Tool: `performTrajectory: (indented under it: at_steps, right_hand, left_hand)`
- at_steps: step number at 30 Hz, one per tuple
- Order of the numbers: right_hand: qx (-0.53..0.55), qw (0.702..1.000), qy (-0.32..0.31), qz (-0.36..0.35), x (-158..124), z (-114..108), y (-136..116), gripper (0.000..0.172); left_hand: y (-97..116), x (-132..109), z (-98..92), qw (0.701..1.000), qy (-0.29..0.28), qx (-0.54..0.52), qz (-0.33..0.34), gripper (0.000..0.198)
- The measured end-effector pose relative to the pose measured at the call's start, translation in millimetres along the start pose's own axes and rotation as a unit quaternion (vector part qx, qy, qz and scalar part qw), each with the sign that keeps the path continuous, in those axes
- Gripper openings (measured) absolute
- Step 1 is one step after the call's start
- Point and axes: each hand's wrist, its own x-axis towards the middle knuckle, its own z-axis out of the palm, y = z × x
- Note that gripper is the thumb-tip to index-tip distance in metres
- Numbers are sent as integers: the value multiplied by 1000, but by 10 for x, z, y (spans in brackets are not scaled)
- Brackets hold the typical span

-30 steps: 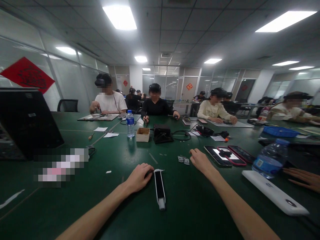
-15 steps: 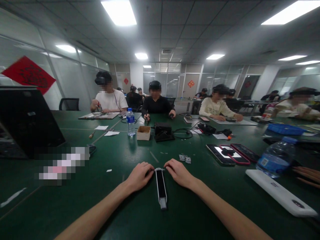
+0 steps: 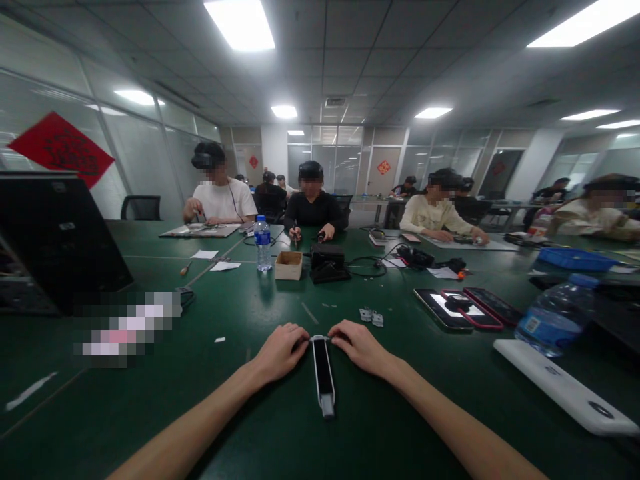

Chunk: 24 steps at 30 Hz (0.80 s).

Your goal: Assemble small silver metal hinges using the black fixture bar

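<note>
- Head view: brought right hand (image 3: pixel 357 343) from near grey parts (image 3: pixel 367 313) to white-framed strip (image 3: pixel 323 370), opposite left hand (image 3: pixel 281 350).
- Narrow grip both sides; cannot tell whether pinching.
- Flat on desk (image 3: pixel 270 427), now flanked two-handed.

green table, open box (image 3: pixel 289 268) on it, water bottle (image 3: pixel 263 245) just left of the box, black gadget (image 3: pixel 328 261) right beside it, slim black-and-white device (image 3: pixel 323 373) nearer than it, grey bits (image 3: pixel 371 317), maybe metal, front-right of it
</note>
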Motion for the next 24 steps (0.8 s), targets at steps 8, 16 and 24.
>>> performTrajectory:
  at_steps: [8, 16, 24]
  right_hand:
    - [24, 1000, 15, 13, 12, 81, -48, 16]
    - [-80, 996, 12, -41, 12, -76, 0, 25]
    - [-243, 940, 116, 208, 3, -462, 545, 33]
  left_hand:
    - [-7, 2, 7, 1000, 3, -6, 7, 15]
    - [-31, 5, 31, 1000, 5, -1, 10, 14]
    - [-14, -8, -2, 1000, -5, -17, 2, 15]
